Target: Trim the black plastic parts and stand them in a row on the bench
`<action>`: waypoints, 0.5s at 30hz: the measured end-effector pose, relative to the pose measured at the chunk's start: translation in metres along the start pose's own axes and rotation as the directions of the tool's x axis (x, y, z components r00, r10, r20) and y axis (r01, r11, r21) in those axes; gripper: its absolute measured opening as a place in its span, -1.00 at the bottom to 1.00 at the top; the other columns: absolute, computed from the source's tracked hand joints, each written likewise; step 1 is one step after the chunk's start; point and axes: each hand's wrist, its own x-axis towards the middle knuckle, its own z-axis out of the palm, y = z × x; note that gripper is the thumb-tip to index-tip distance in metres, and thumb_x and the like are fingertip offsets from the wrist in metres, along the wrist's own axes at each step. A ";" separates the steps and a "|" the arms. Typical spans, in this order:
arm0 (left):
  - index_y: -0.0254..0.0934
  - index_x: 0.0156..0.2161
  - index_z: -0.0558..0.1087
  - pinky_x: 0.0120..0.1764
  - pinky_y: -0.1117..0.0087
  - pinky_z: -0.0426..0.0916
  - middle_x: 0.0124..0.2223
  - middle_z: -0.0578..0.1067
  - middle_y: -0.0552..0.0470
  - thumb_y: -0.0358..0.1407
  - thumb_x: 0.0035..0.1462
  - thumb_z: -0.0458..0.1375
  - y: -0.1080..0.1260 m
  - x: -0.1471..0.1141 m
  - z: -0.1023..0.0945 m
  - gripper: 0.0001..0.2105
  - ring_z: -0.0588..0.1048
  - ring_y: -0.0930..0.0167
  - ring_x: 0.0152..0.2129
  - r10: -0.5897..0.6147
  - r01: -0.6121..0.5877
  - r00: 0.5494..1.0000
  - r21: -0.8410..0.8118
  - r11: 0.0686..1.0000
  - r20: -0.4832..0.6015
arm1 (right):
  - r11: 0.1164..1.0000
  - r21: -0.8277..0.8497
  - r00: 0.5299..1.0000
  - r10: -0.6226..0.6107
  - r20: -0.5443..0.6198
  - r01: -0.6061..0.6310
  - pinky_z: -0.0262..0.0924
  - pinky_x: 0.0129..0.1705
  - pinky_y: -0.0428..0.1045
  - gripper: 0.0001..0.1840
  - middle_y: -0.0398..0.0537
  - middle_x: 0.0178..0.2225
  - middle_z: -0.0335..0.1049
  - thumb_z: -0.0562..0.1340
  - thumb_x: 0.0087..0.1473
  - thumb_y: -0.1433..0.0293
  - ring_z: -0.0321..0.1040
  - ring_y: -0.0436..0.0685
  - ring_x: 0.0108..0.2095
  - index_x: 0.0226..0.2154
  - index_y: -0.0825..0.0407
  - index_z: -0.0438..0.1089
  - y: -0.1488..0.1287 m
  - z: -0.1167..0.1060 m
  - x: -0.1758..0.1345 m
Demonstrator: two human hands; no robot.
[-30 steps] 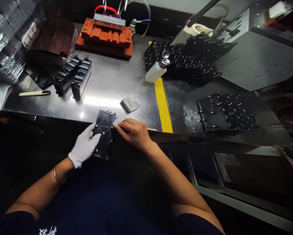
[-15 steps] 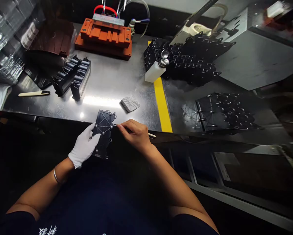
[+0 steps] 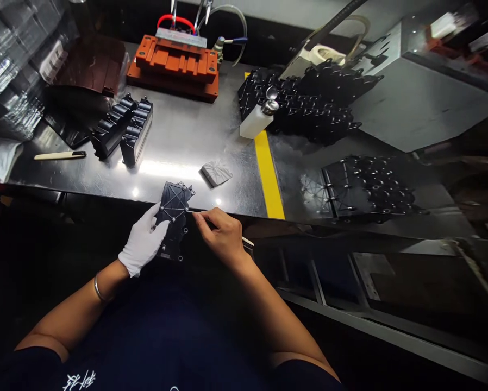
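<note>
My left hand [image 3: 141,243], in a white glove, grips a black plastic cover [image 3: 174,198] by its left edge, thumb across its face. The cover has crossed ribs, round bosses and small looped lugs, and is held up at the table's front edge. My bare right hand [image 3: 224,234] is pinched round a slim cream-handled tool [image 3: 248,241]. Its thin metal tip points left and meets the cover's right edge beside a boss; most of the handle is hidden by the hand. A folded grey piece [image 3: 217,172], perhaps abrasive paper, lies on the table just beyond.
A cream pen-like tool [image 3: 60,156] and two black ribbed housings [image 3: 137,133] lie at left. An orange fixture [image 3: 174,65] stands behind. Right are a white pump bottle [image 3: 257,120], a yellow stripe [image 3: 269,176], piled black parts [image 3: 309,108] and a stack of covers [image 3: 362,187].
My right hand has turned slightly, tilting the tool's handle end upward and a little left. The tip stays by the cover's right edge. My left hand keeps its hold; the view has shifted slightly.
</note>
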 end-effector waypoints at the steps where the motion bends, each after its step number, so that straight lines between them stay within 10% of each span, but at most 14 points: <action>1: -0.30 0.25 0.21 -0.21 0.34 0.48 -0.26 0.58 -0.03 -0.18 0.12 0.16 0.001 0.000 0.000 -0.40 0.56 0.34 -0.32 0.005 -0.005 1.000 -0.012 1.000 0.002 | 1.000 0.022 1.000 0.001 0.016 -0.002 0.18 -0.43 -0.07 -0.71 -0.07 -0.53 0.47 0.16 0.18 0.28 0.39 0.04 -0.51 -0.50 0.01 0.46 -0.002 0.000 0.001; 6: -0.27 0.18 0.33 -0.06 0.27 0.43 -0.08 0.57 -0.10 -0.27 0.08 0.19 0.026 -0.008 -0.022 -0.48 0.54 0.29 -0.14 0.041 -0.062 0.945 0.053 0.997 0.325 | 0.957 0.240 0.987 0.161 0.026 -0.162 0.19 -0.43 -0.06 -0.72 -0.06 -0.45 0.45 0.25 0.05 0.16 0.33 0.03 -0.48 -0.44 0.04 0.45 -0.001 -0.020 0.015; 8: -0.22 0.11 0.42 -0.08 0.28 0.45 -0.09 0.58 -0.07 -0.30 0.04 0.21 0.042 -0.014 -0.039 -0.53 0.55 0.29 -0.16 0.011 -0.093 0.857 0.133 0.987 0.515 | 0.880 0.366 0.933 0.195 0.302 -0.302 0.15 -0.49 -0.07 -0.65 -0.07 -0.44 0.44 0.32 -0.08 0.10 0.29 0.02 -0.51 -0.41 0.06 0.46 0.002 -0.028 0.019; 10: -0.22 0.05 0.48 -0.28 0.33 0.50 -0.25 0.61 -0.04 -0.31 -0.03 0.26 0.052 -0.017 -0.057 -0.54 0.58 0.32 -0.37 -0.060 -0.067 0.797 0.187 0.980 0.601 | 0.757 0.452 0.776 0.113 0.620 -0.472 0.07 -0.57 -0.10 -0.60 -0.13 -0.57 0.36 0.36 -0.19 0.07 0.22 -0.02 -0.59 -0.52 0.08 0.43 0.003 -0.031 0.015; 12: -0.24 0.01 0.50 -0.47 0.43 0.46 -0.44 0.57 0.05 -0.28 -0.06 0.29 0.053 -0.015 -0.074 -0.56 0.52 0.41 -0.56 -0.049 -0.005 0.845 0.100 0.995 0.532 | 0.618 0.512 0.695 0.080 0.714 -0.597 -0.02 -0.62 -0.12 -0.55 -0.20 -0.69 0.23 0.39 -0.28 0.05 0.12 -0.07 -0.66 -0.65 0.08 0.34 0.003 -0.029 0.005; 15: -0.17 -0.02 0.49 -0.37 0.50 0.44 -0.39 0.55 0.14 -0.23 0.11 0.14 0.033 -0.008 -0.088 -0.69 0.55 0.47 -0.43 0.093 -0.039 0.974 -0.252 0.967 0.205 | 0.431 0.666 0.791 0.265 0.551 -0.608 -0.08 -0.65 -0.13 -0.49 -0.23 -0.71 0.17 0.40 -0.35 -0.01 0.05 -0.09 -0.68 -0.64 0.08 0.31 0.000 -0.020 -0.014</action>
